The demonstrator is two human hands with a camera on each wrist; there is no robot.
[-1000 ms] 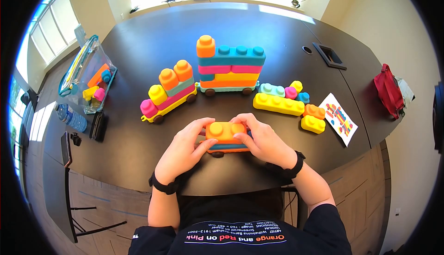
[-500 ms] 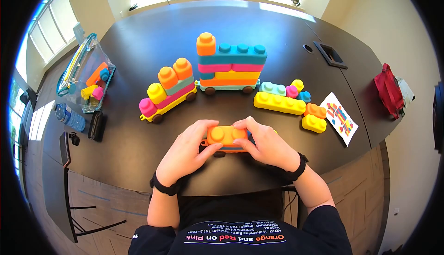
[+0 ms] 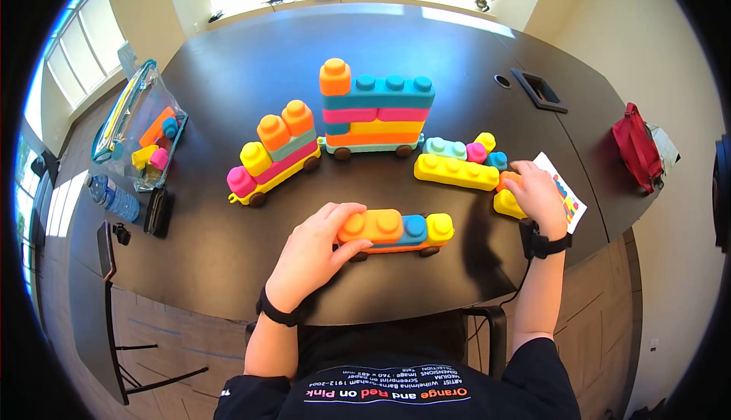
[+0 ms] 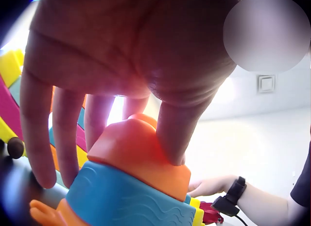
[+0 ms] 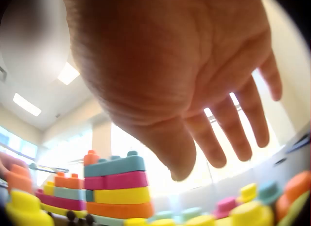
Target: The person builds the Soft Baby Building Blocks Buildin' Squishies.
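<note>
My left hand (image 3: 311, 251) grips the left end of a toy block car, thumb and fingers on either side of a two-stud orange block (image 3: 373, 225). Beneath it in the left wrist view lies a wavy-textured blue block (image 4: 121, 197). Further right on the orange wheeled base stand a small blue block (image 3: 414, 227) and a yellow one (image 3: 439, 227). My right hand (image 3: 542, 198) hangs over the loose blocks at the right, fingers extended and apart in the right wrist view. Below it are an orange block (image 3: 509, 179), partly hidden, and a yellow block (image 3: 509, 204).
Two built cars stand behind: a stepped one (image 3: 276, 162) and a tall one (image 3: 377, 119). A long yellow block (image 3: 455, 172) lies beside several small blocks. A picture sheet (image 3: 576, 210) is partly under the right hand. A bottle (image 3: 113, 198) and a clear bag (image 3: 126, 130) stand left.
My right hand has let go of the block car and moved right to the loose blocks. The left hand stays on the orange block; the car's right end now shows.
</note>
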